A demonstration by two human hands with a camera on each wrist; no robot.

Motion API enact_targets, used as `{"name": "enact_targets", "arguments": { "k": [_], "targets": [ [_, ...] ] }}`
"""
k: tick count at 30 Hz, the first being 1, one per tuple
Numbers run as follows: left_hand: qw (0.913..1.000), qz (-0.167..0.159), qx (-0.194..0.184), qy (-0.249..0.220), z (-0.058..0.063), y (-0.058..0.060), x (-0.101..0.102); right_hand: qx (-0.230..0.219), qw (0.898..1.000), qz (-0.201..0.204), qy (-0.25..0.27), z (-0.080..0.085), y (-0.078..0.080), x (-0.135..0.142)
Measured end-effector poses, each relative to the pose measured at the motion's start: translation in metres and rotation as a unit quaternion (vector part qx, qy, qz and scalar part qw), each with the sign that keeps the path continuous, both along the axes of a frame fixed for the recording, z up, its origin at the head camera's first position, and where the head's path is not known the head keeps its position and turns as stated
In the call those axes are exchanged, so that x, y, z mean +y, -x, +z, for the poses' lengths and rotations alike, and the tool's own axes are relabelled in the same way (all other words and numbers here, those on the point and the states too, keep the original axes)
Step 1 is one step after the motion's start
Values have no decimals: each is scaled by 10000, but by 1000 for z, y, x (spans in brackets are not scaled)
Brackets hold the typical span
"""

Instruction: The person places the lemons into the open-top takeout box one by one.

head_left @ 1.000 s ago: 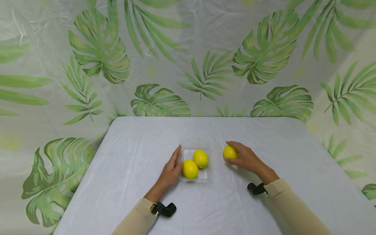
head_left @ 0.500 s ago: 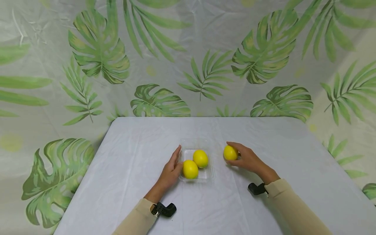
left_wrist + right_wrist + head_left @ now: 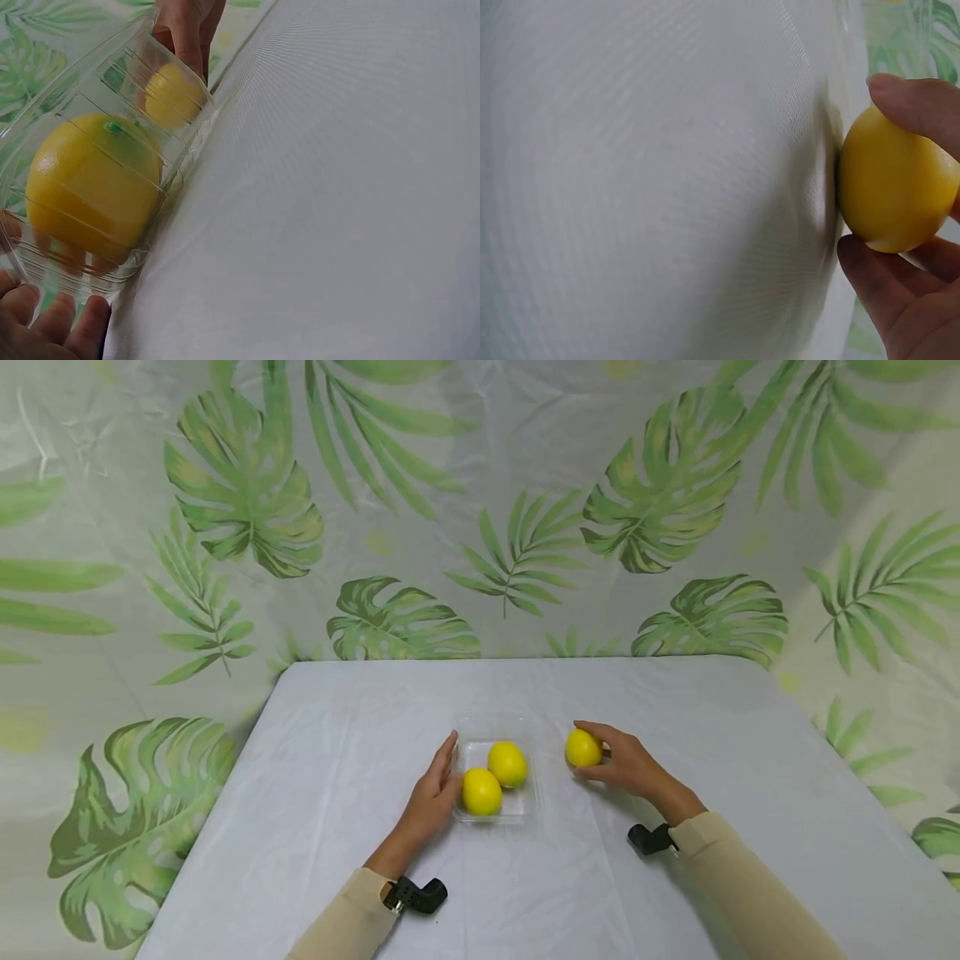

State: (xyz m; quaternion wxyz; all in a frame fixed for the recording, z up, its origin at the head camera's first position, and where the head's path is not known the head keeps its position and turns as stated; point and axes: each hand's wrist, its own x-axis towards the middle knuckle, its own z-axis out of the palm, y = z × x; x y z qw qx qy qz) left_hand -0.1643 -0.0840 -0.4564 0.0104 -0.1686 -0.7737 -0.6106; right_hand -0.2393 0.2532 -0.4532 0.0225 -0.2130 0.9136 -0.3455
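Note:
A clear plastic container stands on the table with two yellow lemons inside, a nearer lemon at the left and a farther lemon. Along its left wall lies my left hand, fingers fairly straight and touching the side. The left wrist view shows its fingertips against the ribbed plastic. To the right of the container, my right hand holds a third lemon between thumb and fingers. In the right wrist view this lemon sits at the tablecloth surface, gripped from two sides.
A white cloth covers the table, whose far edge meets a leaf-printed backdrop. Each wrist wears a small black camera, the left camera and the right camera.
The head view has shifted slightly, so everything appears a little farther left. Both hands, the container and the lemons otherwise keep their places.

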Motion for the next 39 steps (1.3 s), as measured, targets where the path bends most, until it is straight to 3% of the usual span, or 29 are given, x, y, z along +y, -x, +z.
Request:
{"name": "enact_targets", "arguments": {
  "k": [7,20,25,29,39],
  "targets": [
    [10000,54,-50,1,-2,-3,1,-196,9996,-61,200,-2,-4,1],
    [10000,31,-63,-26,-3,-1,6,175,9998,-55,-57,1,-6,4],
    [9999,122,-71,12,0,-2,5,123,9997,-159,-98,2,-4,0],
    [10000,2,-26,26,-2,-1,3,111,9994,-320,-93,1,-3,-3],
    [9997,133,205,-62,-36,17,2,298,9981,-476,241,8,1,-18]
  ]
}}
